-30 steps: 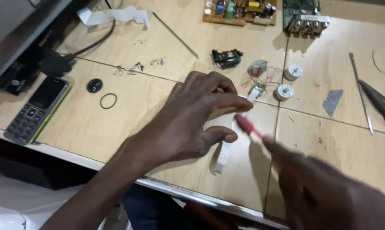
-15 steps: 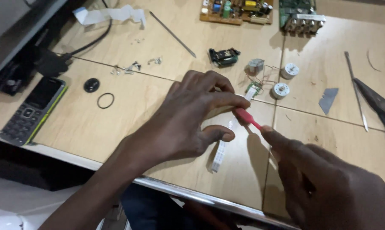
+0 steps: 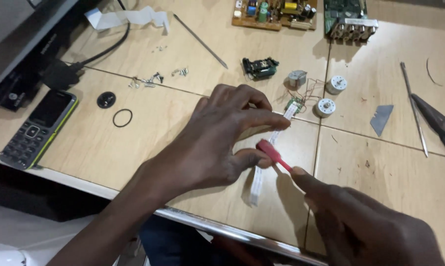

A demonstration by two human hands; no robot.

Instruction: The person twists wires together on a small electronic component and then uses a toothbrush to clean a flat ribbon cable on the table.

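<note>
**Red tool tip closes in on the ribbon cable**

Red plastic is the story: the slim red tool (image 3: 274, 155) sits lower and nearer the body than half a second ago, when it rode higher up beside the index finger. The right hand (image 3: 365, 226), nearest the camera, has its fingers closed together around the tool's near end, pinching it. The tool's far end now lies right at the left thumb, crossing over the white flat ribbon cable (image 3: 258, 173).

Up a step, the left hand (image 3: 217, 140) arches over the cable, thumb and index finger drawn toward each other with the tool's tip between them; whether they actually clamp the cable I cannot tell, as the palm hides the contact. That hand has hardly shifted, so the work looks to be fine prying or pressing at this one spot on the cable.

The cable runs along the wooden bench (image 3: 173, 148) from near the metal front edge away to a small green board (image 3: 294, 104) with thin wires.

Beyond that: two round silver motors (image 3: 326, 107), a black optical part (image 3: 260, 67), a grey blade (image 3: 381, 118), and circuit boards (image 3: 274, 12) at the back. Far left, a keypad phone (image 3: 39, 128), a black ring (image 3: 122, 118) and loose screws (image 3: 148, 80).
</note>
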